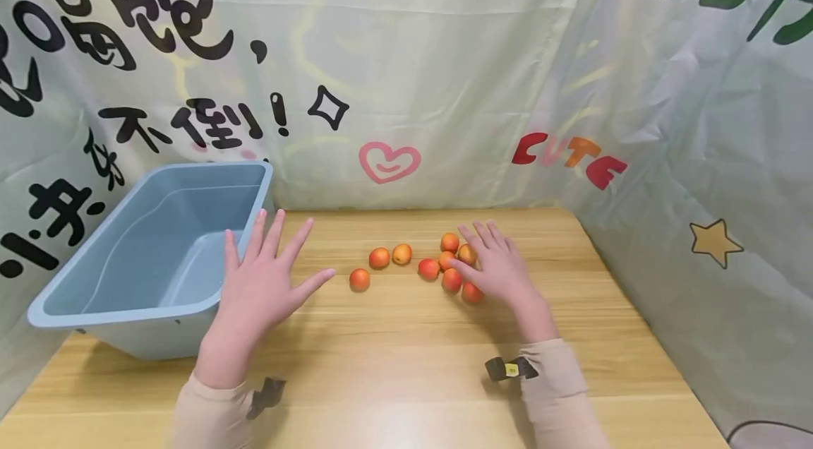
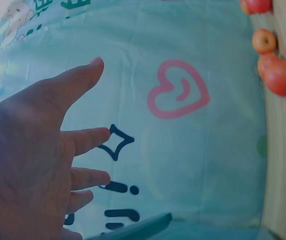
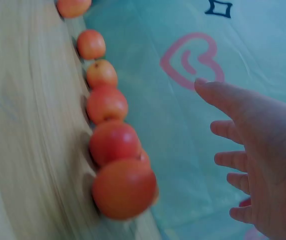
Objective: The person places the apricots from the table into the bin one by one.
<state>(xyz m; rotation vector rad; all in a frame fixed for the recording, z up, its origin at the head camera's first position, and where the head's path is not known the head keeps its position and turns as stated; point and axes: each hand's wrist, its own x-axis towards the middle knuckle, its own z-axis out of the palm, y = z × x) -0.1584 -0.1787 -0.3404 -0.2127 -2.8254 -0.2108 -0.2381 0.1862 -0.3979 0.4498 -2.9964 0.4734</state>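
The fruits [image 1: 444, 267] lay loose on the table [image 1: 406, 364], right of the bin [image 1: 152, 251], most bunched together and three strung out toward it. The right hand [image 1: 498, 269] hovered over the bunch with fingers straight and relaxed, grasping nothing, apparently placed to pick one up. The left hand [image 1: 260, 286] was spread flat, fingers splayed and empty, just beside the bin's near corner, well apart from the fruits.

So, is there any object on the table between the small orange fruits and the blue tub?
Only the left hand, spread open, lies between the orange fruits and the blue tub. No other object shows on the table there. The right hand is open at the cluster.
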